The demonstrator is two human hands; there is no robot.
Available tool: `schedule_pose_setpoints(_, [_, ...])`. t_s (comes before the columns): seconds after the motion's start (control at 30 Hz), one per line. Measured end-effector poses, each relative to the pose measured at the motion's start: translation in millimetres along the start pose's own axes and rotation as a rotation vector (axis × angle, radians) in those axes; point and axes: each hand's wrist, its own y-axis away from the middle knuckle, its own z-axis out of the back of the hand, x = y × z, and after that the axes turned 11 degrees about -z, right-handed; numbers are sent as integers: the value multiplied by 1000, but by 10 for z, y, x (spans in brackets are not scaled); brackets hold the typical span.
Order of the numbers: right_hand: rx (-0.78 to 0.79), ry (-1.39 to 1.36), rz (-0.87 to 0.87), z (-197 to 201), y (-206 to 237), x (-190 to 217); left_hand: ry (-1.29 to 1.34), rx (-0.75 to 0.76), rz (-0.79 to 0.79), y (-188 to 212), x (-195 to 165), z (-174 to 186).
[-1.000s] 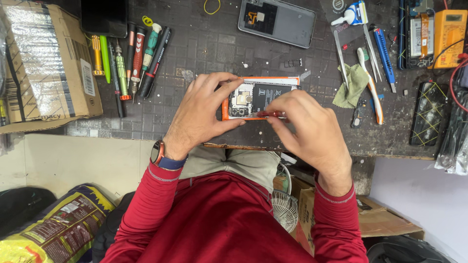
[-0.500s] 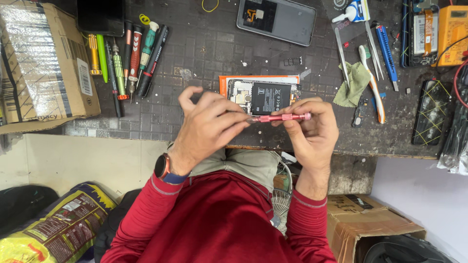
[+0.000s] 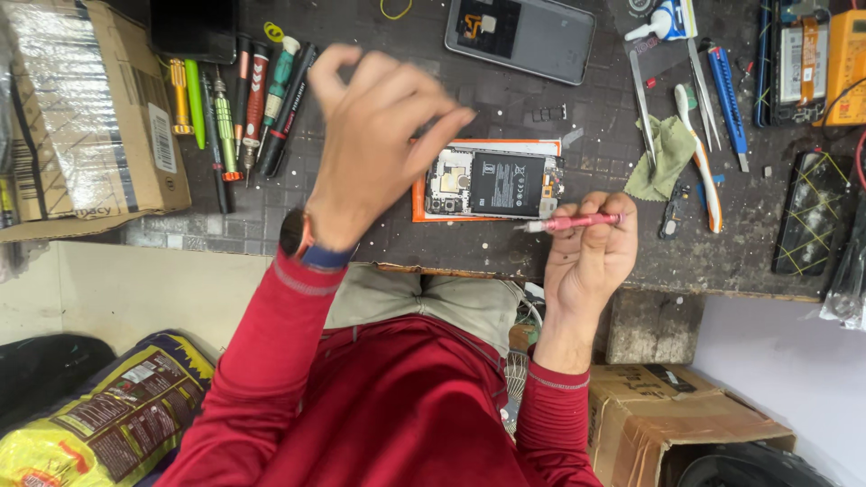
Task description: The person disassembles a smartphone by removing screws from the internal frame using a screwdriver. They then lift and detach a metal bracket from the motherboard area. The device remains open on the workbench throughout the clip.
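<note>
Left hand (image 3: 374, 144) has lifted, fingers loose, blurred; right hand (image 3: 591, 252) fingers grip pink screwdriver (image 3: 573, 221).

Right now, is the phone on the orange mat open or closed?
Open. The phone lies on the orange mat with its back cover off: the black battery and circuit boards are exposed.

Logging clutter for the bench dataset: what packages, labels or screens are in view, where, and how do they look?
Cardboard box: far left on the bench, brown, clear film on top, white barcode label on its side.
Snack bag: lower left on the floor, yellow and purple, glossy.
Second cardboard box: lower right under the bench, brown, flaps open.
Phone screen: top left, black, dark.
Yellow meter: top right, display unclear.
</note>
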Motion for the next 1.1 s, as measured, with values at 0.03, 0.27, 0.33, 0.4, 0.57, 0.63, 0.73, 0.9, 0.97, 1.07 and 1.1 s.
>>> schedule_pose_setpoints(0.03, [-13, -11, -6, -1, 1, -21, -27, 12, -58, -87, 80, -70])
schedule_pose_setpoints(0.27, [-143, 36, -49, -97, 37, -51, -60, 156, -210, -359, 301, -530])
schedule_pose_setpoints(0.33, [-149, 37, -37, -105, 37, -52, -52, 163, -209, -364, 308, -569])
schedule_pose_setpoints(0.4, [-148, 8, -35, -104, 34, -62, -33, 154, -205, -369, 309, -556])
schedule_pose_setpoints(0.57, [-163, 49, -19, -72, 43, -88, 5, 68, -19, -141, 96, -314])
schedule_pose_setpoints(0.63, [-146, 20, -22, -68, 49, -89, 29, 62, 91, 15, -31, -175])
schedule_pose_setpoints(0.73, [-138, 38, -5, -106, 42, -85, 53, 61, 222, 213, -179, 1])
schedule_pose_setpoints(0.9, [-89, 276, 85, -324, -7, -73, 59, 69, 284, 381, -330, 62])
schedule_pose_setpoints(0.97, [-12, 450, 173, -431, -115, -72, 48, 79, 260, 401, -338, 47])
schedule_pose_setpoints(1.07, [82, 624, 193, -598, -290, -101, 57, 86, 248, 402, -323, 37])
schedule_pose_setpoints(1.1, [109, 669, 189, -653, -356, -127, 63, 87, 249, 396, -314, 41])
